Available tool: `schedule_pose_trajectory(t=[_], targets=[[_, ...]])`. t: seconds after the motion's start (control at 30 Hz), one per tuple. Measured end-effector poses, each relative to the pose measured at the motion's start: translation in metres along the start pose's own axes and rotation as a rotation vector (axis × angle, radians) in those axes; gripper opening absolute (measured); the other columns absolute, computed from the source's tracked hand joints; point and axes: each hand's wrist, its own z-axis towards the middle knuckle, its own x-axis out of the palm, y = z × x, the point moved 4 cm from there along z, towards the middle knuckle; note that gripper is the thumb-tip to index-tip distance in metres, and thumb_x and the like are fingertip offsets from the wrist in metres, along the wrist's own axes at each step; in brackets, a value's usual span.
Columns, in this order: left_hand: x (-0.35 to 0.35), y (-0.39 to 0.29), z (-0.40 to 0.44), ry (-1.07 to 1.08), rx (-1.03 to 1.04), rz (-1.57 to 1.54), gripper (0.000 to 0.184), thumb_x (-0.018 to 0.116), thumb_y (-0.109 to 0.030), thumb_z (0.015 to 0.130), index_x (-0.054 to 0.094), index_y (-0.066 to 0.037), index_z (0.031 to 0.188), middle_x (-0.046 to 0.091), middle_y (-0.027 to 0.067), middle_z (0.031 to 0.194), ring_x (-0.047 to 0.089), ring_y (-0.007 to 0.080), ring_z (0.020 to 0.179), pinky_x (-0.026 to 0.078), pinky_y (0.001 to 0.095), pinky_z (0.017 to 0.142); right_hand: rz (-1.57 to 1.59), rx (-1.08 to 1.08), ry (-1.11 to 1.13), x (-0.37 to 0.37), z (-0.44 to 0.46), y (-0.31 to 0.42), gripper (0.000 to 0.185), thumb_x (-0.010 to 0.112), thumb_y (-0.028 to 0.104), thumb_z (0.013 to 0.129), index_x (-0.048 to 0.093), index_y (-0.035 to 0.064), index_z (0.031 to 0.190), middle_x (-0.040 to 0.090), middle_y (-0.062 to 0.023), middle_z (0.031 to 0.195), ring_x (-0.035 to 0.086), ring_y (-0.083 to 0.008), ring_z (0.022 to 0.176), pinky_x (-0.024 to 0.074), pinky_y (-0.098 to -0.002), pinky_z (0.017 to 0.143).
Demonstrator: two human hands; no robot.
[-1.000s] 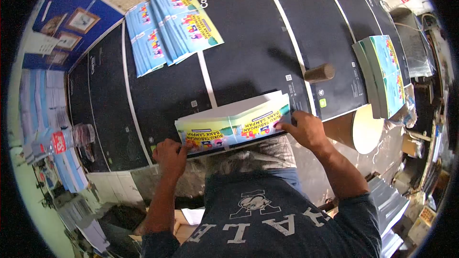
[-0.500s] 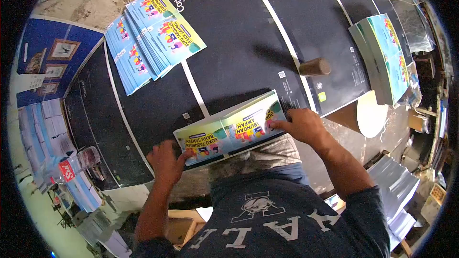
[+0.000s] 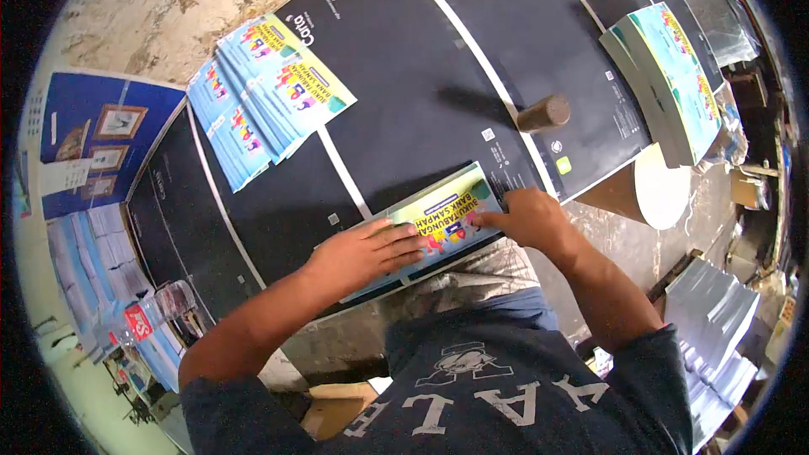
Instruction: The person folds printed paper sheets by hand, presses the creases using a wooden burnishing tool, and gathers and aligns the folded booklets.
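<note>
A printed booklet sheet (image 3: 451,217) with yellow and blue covers lies at the near edge of the black table (image 3: 404,93). Across its left half, my left hand (image 3: 366,251) rests flat with the fingers stretched out. My right hand (image 3: 529,217) grips the right end of the sheet, thumb on top and the other fingers at the edge. A fanned pile of similar sheets (image 3: 270,88) lies at the back left. At the right edge stands a thick stack of them (image 3: 674,76).
A brown cylinder (image 3: 543,114) lies on the table right of centre. Beyond the right edge is a large cardboard tube (image 3: 653,190). A plastic bottle (image 3: 152,316) and paper stacks (image 3: 93,253) are at the left. More paper (image 3: 712,307) sits at lower right.
My left hand has left the sheet's left corner and moved right, now flat on top of it. The raised sheet now lies flatter. The camera view has shifted.
</note>
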Motion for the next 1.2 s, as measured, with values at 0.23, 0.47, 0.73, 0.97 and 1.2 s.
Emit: schedule_pose_trajectory(t=[0.23, 0.47, 0.73, 0.97, 1.2], targets=[[0.009, 0.016, 0.005, 0.002, -0.015, -0.316, 0.057, 0.049, -0.015, 0.092, 0.042, -0.024, 0.148, 0.038, -0.006, 0.155, 0.033, 0.0147, 0.145, 0.03, 0.0392, 0.119, 0.03, 0.063, 0.042, 0.002, 0.009, 0.002, 0.084, 0.061, 0.079, 0.075, 0.071, -0.0042, 0.078, 0.068, -0.0285, 0.077, 0.069, -0.0444, 0.08, 0.0542, -0.0505, 0.076], [0.012, 0.012, 0.008, 0.072, 0.009, -0.275, 0.056, 0.046, -0.019, 0.095, 0.039, -0.023, 0.15, 0.034, -0.0032, 0.158, 0.033, 0.0182, 0.145, 0.031, 0.0447, 0.117, 0.039, 0.014, 0.034, 0.002, 0.013, 0.0, 0.086, 0.06, 0.08, 0.074, 0.07, -0.0049, 0.072, 0.067, -0.0281, 0.074, 0.068, -0.0447, 0.077, 0.0547, -0.0498, 0.073], [-0.004, 0.001, 0.009, 0.03, -0.101, -0.162, 0.058, 0.051, -0.016, 0.091, 0.041, -0.023, 0.148, 0.041, -0.0066, 0.153, 0.037, 0.0139, 0.142, 0.035, 0.0399, 0.115, 0.02, 0.022, -0.026, -0.003, 0.005, 0.005, 0.084, 0.067, 0.078, 0.071, 0.07, -0.0063, 0.076, 0.069, -0.0278, 0.082, 0.069, -0.0412, 0.087, 0.0532, -0.046, 0.081], [-0.003, 0.002, 0.012, 0.33, -0.045, -0.068, 0.047, 0.056, -0.019, 0.088, 0.056, -0.019, 0.135, 0.048, -0.0013, 0.147, 0.044, 0.018, 0.137, 0.038, 0.0395, 0.112, 0.27, -0.585, -0.508, 0.042, -0.024, 0.095, 0.054, 0.072, 0.034, 0.085, 0.052, -0.0021, 0.119, 0.058, -0.0239, 0.121, 0.058, -0.0375, 0.11, 0.0471, -0.0462, 0.096], [0.019, 0.018, 0.005, 0.006, -0.292, -0.609, 0.04, 0.055, -0.017, 0.088, 0.058, -0.008, 0.127, 0.056, 0.0097, 0.134, 0.048, 0.0279, 0.13, 0.038, 0.0367, 0.112, 0.32, -0.685, -0.481, 0.078, 0.003, 0.122, 0.086, 0.067, 0.051, 0.085, 0.038, -0.0077, 0.141, 0.038, -0.0268, 0.148, 0.037, -0.04, 0.139, 0.0302, -0.0457, 0.117]])
